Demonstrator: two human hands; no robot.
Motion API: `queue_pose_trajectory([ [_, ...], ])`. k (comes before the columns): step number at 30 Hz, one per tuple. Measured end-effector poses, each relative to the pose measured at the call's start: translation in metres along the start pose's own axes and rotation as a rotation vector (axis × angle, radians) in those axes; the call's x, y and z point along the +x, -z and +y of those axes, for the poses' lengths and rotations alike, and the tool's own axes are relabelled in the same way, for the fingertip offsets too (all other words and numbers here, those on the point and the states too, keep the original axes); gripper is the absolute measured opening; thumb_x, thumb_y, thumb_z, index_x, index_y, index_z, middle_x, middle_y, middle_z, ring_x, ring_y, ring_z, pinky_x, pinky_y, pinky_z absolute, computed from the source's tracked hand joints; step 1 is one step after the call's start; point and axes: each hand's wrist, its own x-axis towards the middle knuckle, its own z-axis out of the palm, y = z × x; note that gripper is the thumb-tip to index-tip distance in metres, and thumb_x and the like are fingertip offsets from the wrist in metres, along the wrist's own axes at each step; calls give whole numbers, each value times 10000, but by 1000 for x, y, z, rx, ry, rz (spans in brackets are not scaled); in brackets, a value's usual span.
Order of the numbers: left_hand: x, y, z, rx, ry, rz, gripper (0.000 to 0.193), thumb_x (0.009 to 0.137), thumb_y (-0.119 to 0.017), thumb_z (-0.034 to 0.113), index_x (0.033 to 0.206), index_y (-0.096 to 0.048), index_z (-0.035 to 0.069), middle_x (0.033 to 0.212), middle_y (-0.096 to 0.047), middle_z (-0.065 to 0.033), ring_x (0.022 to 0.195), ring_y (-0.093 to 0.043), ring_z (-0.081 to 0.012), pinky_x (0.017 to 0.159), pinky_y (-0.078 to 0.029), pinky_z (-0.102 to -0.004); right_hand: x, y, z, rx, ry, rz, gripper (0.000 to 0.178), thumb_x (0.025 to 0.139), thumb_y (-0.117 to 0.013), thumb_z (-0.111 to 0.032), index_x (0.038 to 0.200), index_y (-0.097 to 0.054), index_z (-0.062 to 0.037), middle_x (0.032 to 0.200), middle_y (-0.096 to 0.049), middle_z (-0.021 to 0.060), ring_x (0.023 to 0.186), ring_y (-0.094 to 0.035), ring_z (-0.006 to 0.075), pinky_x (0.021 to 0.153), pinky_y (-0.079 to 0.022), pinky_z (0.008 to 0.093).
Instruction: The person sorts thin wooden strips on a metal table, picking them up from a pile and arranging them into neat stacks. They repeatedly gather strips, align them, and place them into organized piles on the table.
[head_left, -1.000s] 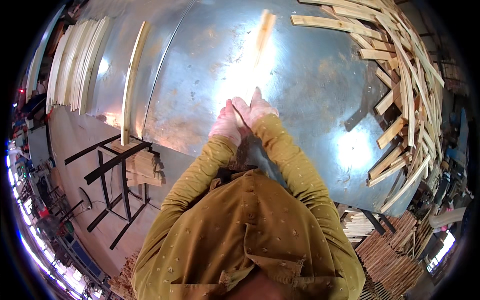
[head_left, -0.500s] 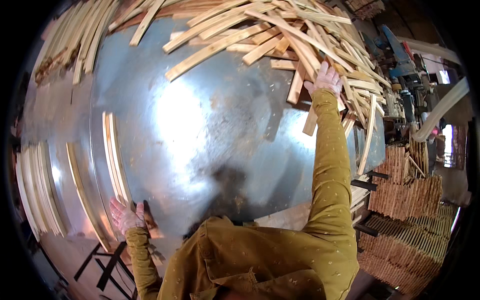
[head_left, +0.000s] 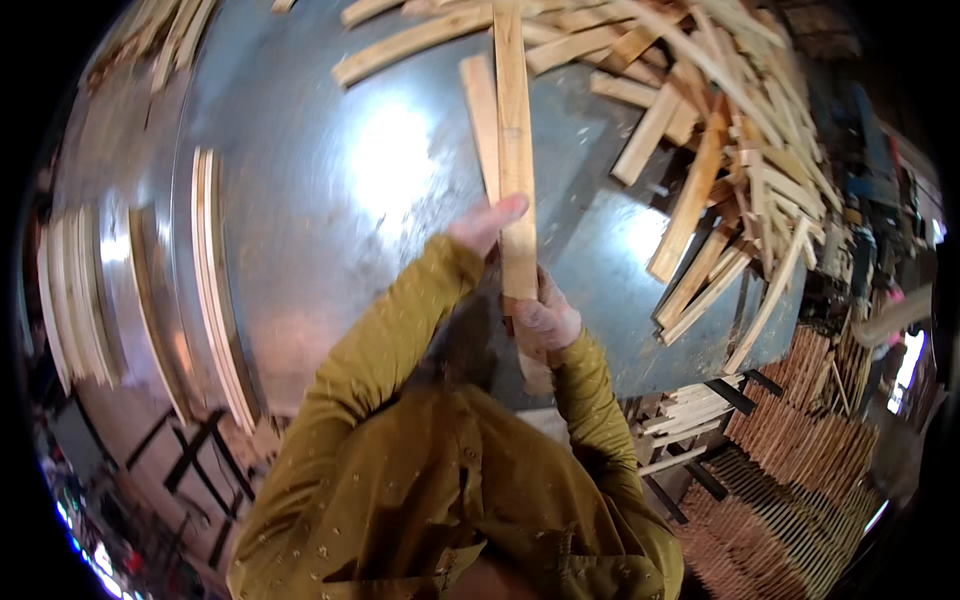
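In front of my chest both hands grip wooden strips above the metal table (head_left: 330,290). A long pale wooden strip (head_left: 514,120) points straight away from me. My left hand (head_left: 482,226) is closed round it, thumb across its top face. My right hand (head_left: 548,318) grasps the near part from the right side, its fingers partly hidden underneath. A second wooden strip (head_left: 480,110) slants out from under the first at the left; its near part is mostly covered, and which hand bears it is hard to tell.
A jumbled pile of wooden strips (head_left: 700,130) covers the far right of the table. To the left lie a narrow bundle of strips (head_left: 212,270), a single strip (head_left: 150,300) and a neat row (head_left: 85,300). Tall stacks of slats (head_left: 800,430) stand at lower right.
My right hand has come back from the pile to my chest. My left hand has left the bundle at the left and moved right. Wooden strips are now held between both hands.
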Motion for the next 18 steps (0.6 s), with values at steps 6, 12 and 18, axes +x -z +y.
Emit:
queue_pose_trajectory([
  [6, -21, 61, -4, 369, 16, 413, 405, 887, -709, 233, 1189, -604, -16, 1023, -691, -110, 985, -642, -211, 872, -508, -310, 1, 29, 21, -94, -36, 39, 370, 978, -580, -323, 1280, -513, -119, 859, -624, 67, 630, -562, 131, 531, -488, 256],
  [12, -92, 99, -9, 300, -126, 463, 349, 905, -657, 118, 1203, -542, -25, 959, -687, -126, 775, -638, -215, 686, -540, -313, 32, -18, -5, -109, 29, -45, 531, 932, -635, -364, 1349, -430, -105, 917, -630, 96, 720, -612, 195, 609, -538, 350],
  [18, -206, 142, -4, 1281, 155, 1274, 529, 851, -667, 394, 1261, -586, 71, 1254, -585, -144, 1172, -556, -323, 1014, -431, -430, 60, -57, 37, -216, 120, -104, 559, 914, -659, -339, 1323, -413, -49, 896, -608, 92, 699, -600, 174, 580, -545, 322],
])
